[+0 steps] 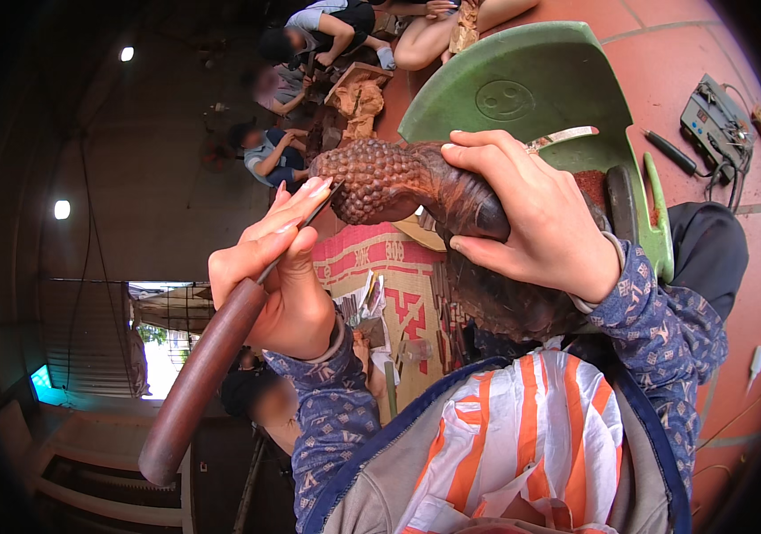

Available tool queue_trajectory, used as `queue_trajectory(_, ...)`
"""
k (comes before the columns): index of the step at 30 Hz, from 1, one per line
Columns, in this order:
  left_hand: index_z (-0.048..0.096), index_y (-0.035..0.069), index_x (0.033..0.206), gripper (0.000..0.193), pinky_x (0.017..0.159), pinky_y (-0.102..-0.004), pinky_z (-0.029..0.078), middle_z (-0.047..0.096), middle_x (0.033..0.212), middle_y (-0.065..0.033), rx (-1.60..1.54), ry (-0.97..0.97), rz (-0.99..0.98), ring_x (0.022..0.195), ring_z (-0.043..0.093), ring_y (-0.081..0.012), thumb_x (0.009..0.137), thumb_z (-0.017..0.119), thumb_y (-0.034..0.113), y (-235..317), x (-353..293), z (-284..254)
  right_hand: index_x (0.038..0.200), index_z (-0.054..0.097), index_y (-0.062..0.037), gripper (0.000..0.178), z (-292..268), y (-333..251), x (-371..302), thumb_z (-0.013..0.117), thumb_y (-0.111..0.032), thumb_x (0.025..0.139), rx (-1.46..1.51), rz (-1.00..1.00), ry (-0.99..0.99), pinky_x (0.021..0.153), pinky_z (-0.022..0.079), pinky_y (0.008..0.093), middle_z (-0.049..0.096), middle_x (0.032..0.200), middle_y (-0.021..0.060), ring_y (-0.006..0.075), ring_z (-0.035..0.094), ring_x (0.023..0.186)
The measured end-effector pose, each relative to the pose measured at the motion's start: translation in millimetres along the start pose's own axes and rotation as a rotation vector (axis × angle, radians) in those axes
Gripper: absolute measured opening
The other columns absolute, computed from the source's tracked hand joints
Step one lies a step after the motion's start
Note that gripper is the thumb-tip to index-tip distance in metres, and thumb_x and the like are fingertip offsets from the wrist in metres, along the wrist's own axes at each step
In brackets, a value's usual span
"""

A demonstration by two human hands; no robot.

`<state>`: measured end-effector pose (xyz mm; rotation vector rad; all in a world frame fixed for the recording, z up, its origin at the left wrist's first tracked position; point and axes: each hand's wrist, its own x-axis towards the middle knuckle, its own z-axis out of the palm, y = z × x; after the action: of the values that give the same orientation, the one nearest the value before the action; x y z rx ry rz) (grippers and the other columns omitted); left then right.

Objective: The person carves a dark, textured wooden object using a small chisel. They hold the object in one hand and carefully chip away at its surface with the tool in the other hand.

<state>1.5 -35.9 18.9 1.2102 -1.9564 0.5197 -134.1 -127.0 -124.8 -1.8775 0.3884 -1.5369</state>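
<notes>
In front of me is a dark brown wooden carving (371, 182), its end covered with rows of rounded knobs and the part beside it smooth. My right hand (536, 214) grips the smooth part, thumb below and fingers over the top. Between the fingers and thumb of my left hand (278, 276) is a slim carving tool (202, 383) with a thick reddish-brown handle and a thin dark metal shaft. The tool's tip touches or lies very close to the knobs. The lower body of the carving rests near my lap, partly hidden by my right hand and sleeve.
A green plastic chair (523, 89) stands beyond the carving, with reddish dust (590, 185) on it. On the tiled floor at right lie a control box (714, 120) with cables and a dark handpiece (670, 153). Several people sit nearby. A red-patterned mat (380, 254) lies below.
</notes>
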Motion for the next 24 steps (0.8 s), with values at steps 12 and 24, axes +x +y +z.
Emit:
queue_trajectory(12,0.046,-0.001,0.089,0.022,0.082,-0.0492,0.056,0.063,0.083,-0.0225,-0.157,0.055,-0.168,0.083,0.068,-0.0367,0.088,0.065,0.011,5,6,-1,0.120,0.049,-0.0074,0.064,0,-1,0,0.076,-0.013,0.063,-0.005,0.016,-0.013,0.080,0.050,0.0399,0.054,0.118,0.0135,0.0338,0.057,0.103)
queue_trajectory(24,0.046,0.000,0.094,0.018,0.089,-0.0478,0.051,0.067,0.089,-0.0262,-0.044,-0.057,-0.003,0.093,0.067,-0.0364,0.088,0.062,0.001,4,4,0,0.119,0.050,-0.0046,0.063,-2,-1,0,0.076,-0.010,0.062,-0.002,0.040,-0.026,0.084,0.049,0.0385,0.055,0.121,0.0149,0.0341,0.058,0.106)
